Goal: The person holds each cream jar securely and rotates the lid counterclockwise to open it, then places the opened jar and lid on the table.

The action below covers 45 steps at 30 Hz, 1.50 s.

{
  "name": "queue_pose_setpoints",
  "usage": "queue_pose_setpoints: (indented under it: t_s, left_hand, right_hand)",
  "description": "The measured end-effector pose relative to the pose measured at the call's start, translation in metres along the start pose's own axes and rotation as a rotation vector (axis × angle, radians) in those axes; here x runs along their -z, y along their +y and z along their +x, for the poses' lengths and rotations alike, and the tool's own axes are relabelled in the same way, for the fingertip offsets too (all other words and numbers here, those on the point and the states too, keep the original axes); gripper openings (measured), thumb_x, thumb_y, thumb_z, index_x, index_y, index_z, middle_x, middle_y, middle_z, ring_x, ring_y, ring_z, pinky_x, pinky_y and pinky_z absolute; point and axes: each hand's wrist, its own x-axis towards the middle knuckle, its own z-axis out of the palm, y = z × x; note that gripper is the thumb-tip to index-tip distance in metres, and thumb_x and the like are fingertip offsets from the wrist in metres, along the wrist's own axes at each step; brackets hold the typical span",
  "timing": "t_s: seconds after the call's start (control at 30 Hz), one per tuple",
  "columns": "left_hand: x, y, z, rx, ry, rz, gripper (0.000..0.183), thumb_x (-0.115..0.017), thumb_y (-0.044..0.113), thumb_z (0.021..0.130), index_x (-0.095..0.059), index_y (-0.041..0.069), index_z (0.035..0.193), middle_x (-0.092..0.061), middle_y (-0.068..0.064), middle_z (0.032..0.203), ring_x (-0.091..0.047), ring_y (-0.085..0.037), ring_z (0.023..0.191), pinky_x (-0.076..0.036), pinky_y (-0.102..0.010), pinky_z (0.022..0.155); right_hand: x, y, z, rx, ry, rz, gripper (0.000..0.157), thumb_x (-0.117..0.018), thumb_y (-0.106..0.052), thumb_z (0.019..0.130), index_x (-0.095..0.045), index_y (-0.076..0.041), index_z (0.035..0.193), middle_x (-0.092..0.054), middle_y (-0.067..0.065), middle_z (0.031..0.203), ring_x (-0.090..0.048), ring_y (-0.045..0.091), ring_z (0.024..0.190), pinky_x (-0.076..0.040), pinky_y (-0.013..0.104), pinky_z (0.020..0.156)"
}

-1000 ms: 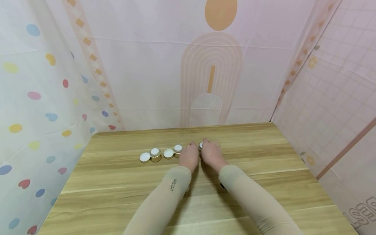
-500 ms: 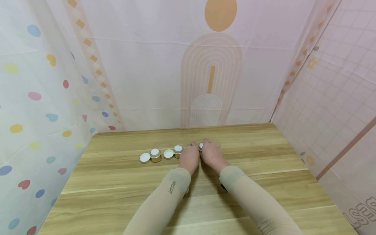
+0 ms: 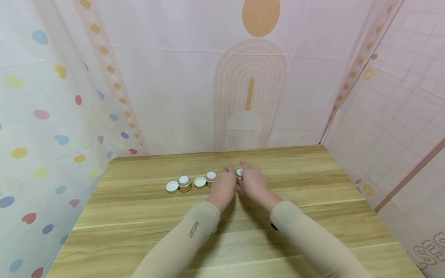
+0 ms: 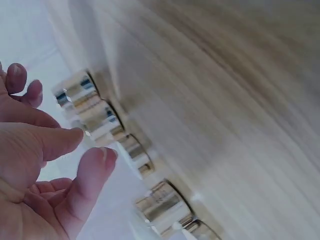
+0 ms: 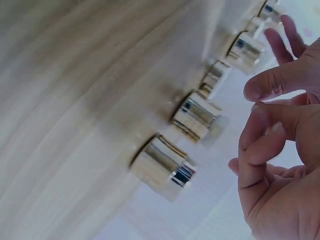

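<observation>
My left hand (image 3: 225, 184) hovers beside the row of small gold jars. In the left wrist view its thumb and a finger stand apart, with nothing visible between them. My right hand (image 3: 253, 182) is bent in towards a gold jar (image 3: 239, 173) with a white top. In the right wrist view its fingers are curled, level with the row; whether they pinch something small cannot be made out. Behind it, mostly hidden from the head view, stands another jar (image 5: 160, 165). Between the hands lies a shallow lid (image 5: 215, 77).
On the left stand two jars with white tops, one (image 3: 185, 183) further left, one (image 3: 211, 177) beside my left hand. A white-lined lid (image 3: 172, 187) and another such lid (image 3: 200, 182) lie next to them. A patterned cloth (image 3: 167, 96) hangs behind the wooden table (image 3: 146, 216).
Both forearms have swung outward a little, and my right hand has drawn slightly to the right, so more of the jar beside it shows. The jars and lids on the left stay put.
</observation>
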Motion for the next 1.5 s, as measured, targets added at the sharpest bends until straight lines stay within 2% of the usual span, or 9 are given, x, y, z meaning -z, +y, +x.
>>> queue_pose_setpoints:
  t_s: [0.1,0.27,0.37,0.53,0.67,0.8,0.93,1.27,1.5]
  left_hand:
    - [0.008,0.001,-0.012,-0.063,-0.022,0.003,0.038,-0.071,0.015,0.103,-0.054,-0.008,0.128,-0.072,-0.022,0.107,-0.072,-0.028,0.067,-0.061,-0.037,0.053]
    - [0.017,-0.007,-0.039,-0.166,-0.070,0.039,0.046,-0.081,0.031,0.096,-0.060,0.000,0.121,-0.074,-0.016,0.104,-0.074,-0.030,0.088,-0.063,-0.041,0.066]
    - [0.019,-0.014,-0.052,-0.233,-0.066,0.110,0.052,-0.084,0.042,0.092,-0.062,0.004,0.120,-0.075,-0.013,0.103,-0.073,-0.031,0.096,-0.063,-0.043,0.076]
    - [0.018,-0.018,-0.065,-0.307,-0.124,0.157,0.066,-0.082,0.048,0.092,-0.061,0.003,0.135,-0.074,-0.015,0.127,-0.070,-0.033,0.118,-0.060,-0.048,0.103]
    - [0.014,-0.015,-0.066,-0.315,-0.206,0.137,0.072,-0.080,0.049,0.093,-0.058,0.004,0.145,-0.066,-0.015,0.146,-0.064,-0.033,0.134,-0.053,-0.050,0.115]
    - [0.008,-0.011,-0.065,-0.326,-0.235,0.153,0.072,-0.079,0.051,0.094,-0.058,0.007,0.145,-0.066,-0.013,0.147,-0.063,-0.031,0.136,-0.052,-0.049,0.116]
    - [0.002,-0.005,-0.063,-0.327,-0.255,0.145,0.071,-0.078,0.052,0.094,-0.058,0.007,0.146,-0.065,-0.012,0.148,-0.061,-0.031,0.138,-0.051,-0.049,0.117]
    - [-0.001,0.007,-0.057,-0.314,-0.279,0.123,0.071,-0.079,0.052,0.094,-0.059,0.007,0.145,-0.066,-0.012,0.148,-0.061,-0.031,0.138,-0.049,-0.049,0.119]
    - [-0.004,0.012,-0.051,-0.312,-0.280,0.115,0.071,-0.079,0.052,0.094,-0.060,0.005,0.144,-0.067,-0.012,0.145,-0.063,-0.032,0.135,-0.051,-0.047,0.118]
  right_hand:
    - [0.006,0.006,-0.017,0.060,0.036,0.061,0.065,-0.081,-0.017,0.097,-0.052,0.000,0.153,-0.063,0.021,0.149,-0.063,0.041,0.135,-0.058,0.055,0.107]
    - [0.014,0.020,-0.045,0.123,0.024,0.155,0.053,-0.082,-0.013,0.094,-0.060,0.001,0.141,-0.074,0.018,0.124,-0.077,0.027,0.093,-0.066,0.043,0.078]
    - [0.021,0.038,-0.055,0.068,-0.037,0.177,0.053,-0.082,-0.018,0.094,-0.062,0.003,0.138,-0.076,0.015,0.117,-0.076,0.022,0.088,-0.065,0.038,0.075]
    - [0.029,0.070,-0.056,-0.095,-0.115,0.174,0.059,-0.080,-0.028,0.096,-0.060,0.004,0.140,-0.074,0.017,0.122,-0.074,0.031,0.109,-0.064,0.047,0.091]
    - [0.029,0.086,-0.047,-0.171,-0.144,0.203,0.076,-0.080,-0.037,0.096,-0.050,0.008,0.149,-0.066,0.027,0.140,-0.066,0.043,0.129,-0.057,0.056,0.108]
    - [0.023,0.093,-0.033,-0.218,-0.159,0.274,0.097,-0.083,-0.040,0.092,-0.033,0.010,0.159,-0.050,0.034,0.157,-0.052,0.051,0.144,-0.046,0.061,0.120]
    - [0.019,0.097,-0.021,-0.264,-0.170,0.335,0.105,-0.085,-0.040,0.091,-0.026,0.010,0.162,-0.047,0.033,0.160,-0.049,0.051,0.147,-0.042,0.061,0.123]
    - [0.014,0.097,-0.008,-0.281,-0.198,0.407,0.091,-0.085,-0.035,0.092,-0.038,0.008,0.158,-0.057,0.030,0.151,-0.057,0.046,0.140,-0.050,0.055,0.118]
    - [0.010,0.095,-0.002,-0.251,-0.179,0.352,0.073,-0.084,-0.033,0.094,-0.053,0.007,0.147,-0.066,0.027,0.140,-0.064,0.040,0.130,-0.055,0.051,0.111]
